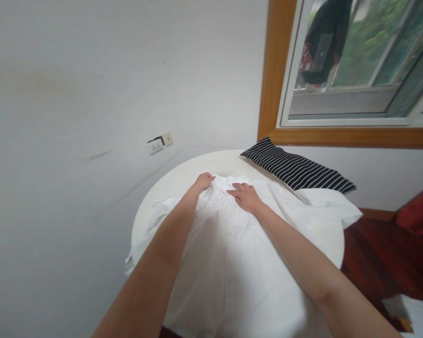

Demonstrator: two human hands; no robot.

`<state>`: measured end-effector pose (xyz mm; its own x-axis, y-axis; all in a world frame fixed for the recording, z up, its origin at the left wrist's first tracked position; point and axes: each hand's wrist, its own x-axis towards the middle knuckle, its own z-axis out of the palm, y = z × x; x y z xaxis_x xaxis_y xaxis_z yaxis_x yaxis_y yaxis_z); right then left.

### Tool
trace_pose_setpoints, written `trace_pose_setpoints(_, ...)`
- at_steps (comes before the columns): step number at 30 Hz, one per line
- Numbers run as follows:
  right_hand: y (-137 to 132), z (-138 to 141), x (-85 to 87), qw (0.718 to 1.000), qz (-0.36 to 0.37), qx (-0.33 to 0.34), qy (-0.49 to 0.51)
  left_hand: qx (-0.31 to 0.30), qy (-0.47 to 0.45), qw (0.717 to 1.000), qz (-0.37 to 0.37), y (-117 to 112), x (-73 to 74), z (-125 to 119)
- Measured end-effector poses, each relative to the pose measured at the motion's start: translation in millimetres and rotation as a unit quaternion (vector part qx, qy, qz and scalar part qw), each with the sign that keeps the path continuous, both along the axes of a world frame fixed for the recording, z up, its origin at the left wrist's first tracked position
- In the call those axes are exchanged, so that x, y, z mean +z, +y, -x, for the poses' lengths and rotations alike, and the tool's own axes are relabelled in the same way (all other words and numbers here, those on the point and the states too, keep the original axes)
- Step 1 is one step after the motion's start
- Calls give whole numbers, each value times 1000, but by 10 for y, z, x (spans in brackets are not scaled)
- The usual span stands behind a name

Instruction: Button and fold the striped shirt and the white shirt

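A white button-front shirt (246, 263) lies spread over a round white table (172, 180), its collar end away from me and its lower part toward me. At the left of the collar, my left hand (204, 181) is closed on the fabric. My right hand (247, 197) rests on the shirt just right of the collar, fingers spread and pressed flat. One sleeve (331, 202) reaches out over the table's right edge. The other sleeve hangs at the left edge, partly hidden by my left forearm.
A black-and-white striped cloth item (299, 169) lies at the table's back right, below a wood-framed window (338, 136). A wall socket (155, 146) is at the left. White material (418, 312) shows at lower right above the dark red floor (384, 253).
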<state>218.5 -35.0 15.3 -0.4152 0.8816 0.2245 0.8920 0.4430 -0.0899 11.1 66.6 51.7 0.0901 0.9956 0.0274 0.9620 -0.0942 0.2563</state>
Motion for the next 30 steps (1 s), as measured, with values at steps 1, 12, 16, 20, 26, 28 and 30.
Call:
trace_pose_setpoints(1,3,18,4,1000,2,-5,-7,-3,0,1000,-11,27,9,-17)
trace_pose_setpoints(12,117,144,28,998,-5,-60,-2,48,135,983,-116,79,-231,-208)
trace_pose_setpoints(16,235,152,79,998,18,-53,-9,74,100,989,-86,177,-331,-200)
trace_pose_setpoints(20,397,136,135,997,57,-55,6,92,76,991,-57,282,-323,-208)
trace_pose_setpoints(26,502,53,16,994,9,-53,94,100,49,988,-103,186,-336,-179)
trace_pose_setpoints(28,526,28,-31,992,5,-53,114,75,25,979,-188,113,-319,-178)
trace_pose_setpoints(30,550,14,-62,991,3,-52,123,4,1,965,-262,61,-285,-197)
